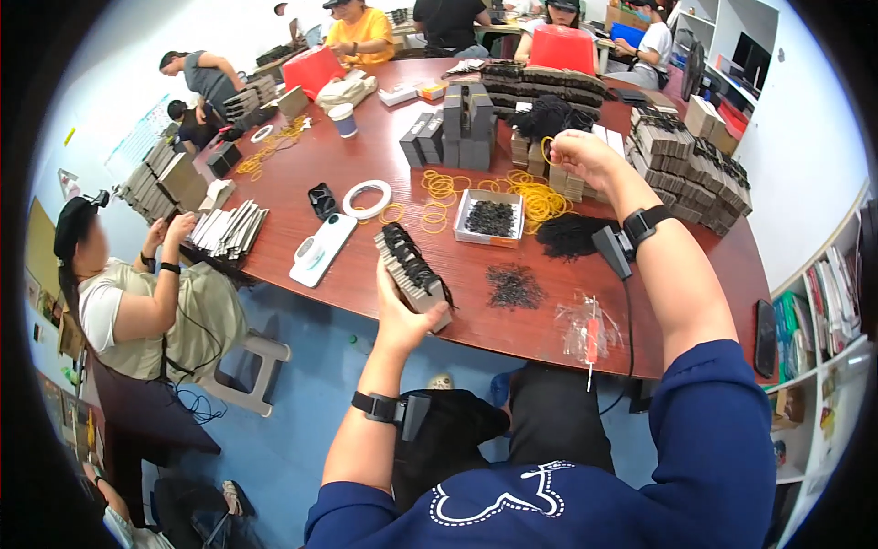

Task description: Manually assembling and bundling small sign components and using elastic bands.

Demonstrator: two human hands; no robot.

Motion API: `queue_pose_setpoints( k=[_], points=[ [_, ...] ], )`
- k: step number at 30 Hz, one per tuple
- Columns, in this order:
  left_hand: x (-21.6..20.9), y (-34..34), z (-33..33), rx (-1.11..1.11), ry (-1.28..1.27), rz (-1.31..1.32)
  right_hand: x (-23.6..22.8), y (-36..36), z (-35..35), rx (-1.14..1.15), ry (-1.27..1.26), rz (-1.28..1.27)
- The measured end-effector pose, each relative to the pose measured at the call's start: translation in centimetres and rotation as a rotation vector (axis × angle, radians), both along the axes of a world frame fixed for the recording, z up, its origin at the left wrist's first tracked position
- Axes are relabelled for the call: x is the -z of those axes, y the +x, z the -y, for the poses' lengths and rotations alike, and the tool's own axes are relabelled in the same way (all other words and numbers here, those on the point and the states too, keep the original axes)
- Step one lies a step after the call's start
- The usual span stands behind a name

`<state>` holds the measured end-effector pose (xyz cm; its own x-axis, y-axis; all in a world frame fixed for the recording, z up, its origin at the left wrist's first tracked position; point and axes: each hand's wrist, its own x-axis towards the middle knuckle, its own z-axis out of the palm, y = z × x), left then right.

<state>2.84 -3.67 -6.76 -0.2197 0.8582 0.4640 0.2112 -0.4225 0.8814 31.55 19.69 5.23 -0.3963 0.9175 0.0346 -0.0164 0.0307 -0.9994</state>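
Note:
My left hand (401,316) is closed around a stack of grey cards (430,291) with black cords along its top, held at the table's front edge. Raised over the right part of the table, my right hand (585,160) pinches a yellow rubber band (546,149). Below that hand lies a heap of yellow rubber bands (547,203), with a bundle of black cords (572,236) near it. Between my hands stands a small white box (501,242) of tiny black pieces. More loose black pieces (514,285) are scattered in front of it.
Many banded card stacks (681,160) stand at the right and back of the red-brown table (704,302). A phone (322,252), a white tape roll (368,199), a paper cup (343,121) and a red-handled tool (592,339) lie or stand about. A co-worker (137,293) sits at left.

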Motion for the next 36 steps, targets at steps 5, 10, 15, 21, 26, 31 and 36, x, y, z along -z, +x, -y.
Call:
queue_pose_setpoints(
  k=[5,10,15,21,26,31,36],
  points=[
    [-0.8,0.9,-0.2,0.027,-0.036,0.002,-1.1,1.2,0.5,-0.023,-0.166,-0.08],
    [-0.2,0.2,1.3,0.034,-0.028,0.09,-3.2,-1.1,3.4,-0.098,-0.242,-0.231],
    [-0.7,1.8,0.5,-0.012,0.055,-0.037,-5.7,-5.0,9.4,-0.257,-0.02,-0.148],
    [-1.0,0.2,0.5,-0.018,-0.071,0.001,-5.5,-12.3,10.2,-0.515,0.502,0.515],
    [-0.4,0.0,-0.6,-0.016,-0.008,-0.007,-7.3,-15.5,13.3,-0.835,1.048,0.762],
    [-1.4,-0.2,0.5,-0.051,0.078,-0.096,-6.0,-18.3,17.3,-0.96,1.23,1.185],
    [-1.2,1.3,0.4,-0.044,-0.045,-0.068,-5.6,-17.1,17.0,-0.897,1.342,1.215]
  ],
)
